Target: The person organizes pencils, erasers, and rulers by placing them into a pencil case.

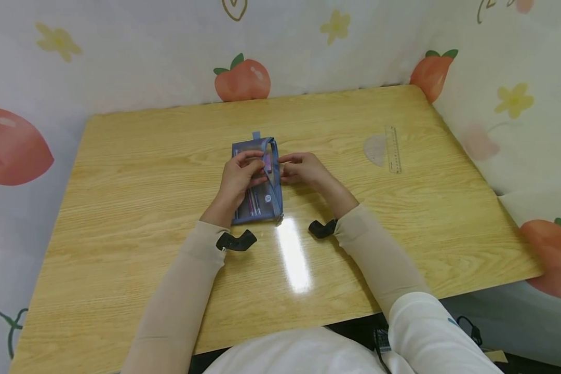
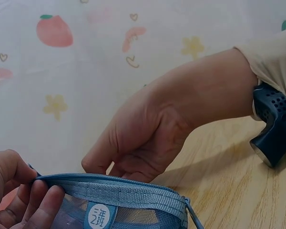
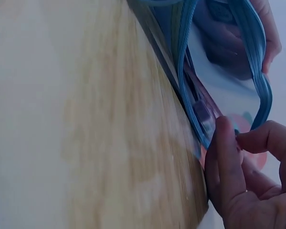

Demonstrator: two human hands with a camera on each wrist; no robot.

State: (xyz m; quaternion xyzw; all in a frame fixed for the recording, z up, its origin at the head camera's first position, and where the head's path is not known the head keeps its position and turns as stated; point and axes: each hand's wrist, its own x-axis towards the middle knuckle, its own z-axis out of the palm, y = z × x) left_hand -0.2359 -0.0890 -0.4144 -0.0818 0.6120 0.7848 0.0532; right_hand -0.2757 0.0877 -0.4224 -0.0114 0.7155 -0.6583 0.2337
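A blue mesh pencil case [image 1: 257, 208] lies on the table, its zipped mouth gaping on the right side. My left hand [image 1: 237, 179] pinches one edge of that mouth; in the left wrist view its thumb and fingers hold the zipper rim [image 2: 109, 180]. Pens [image 1: 253, 201] and a pink item [image 1: 268, 162] show inside the case. My right hand [image 1: 308, 169] is at the mouth from the right, thumb and fingers close together. In the right wrist view its fingertips [image 3: 224, 125] overlap the opening's end; whether they pinch anything is unclear.
A clear protractor [image 1: 375, 150] and a clear ruler [image 1: 393, 149] lie side by side at the right of the wooden table [image 1: 135, 171]. Fruit-printed cloth [image 1: 159, 52] hangs behind the table and along its sides. A metal zipper pull [image 1: 279, 220] hangs at the case's near corner.
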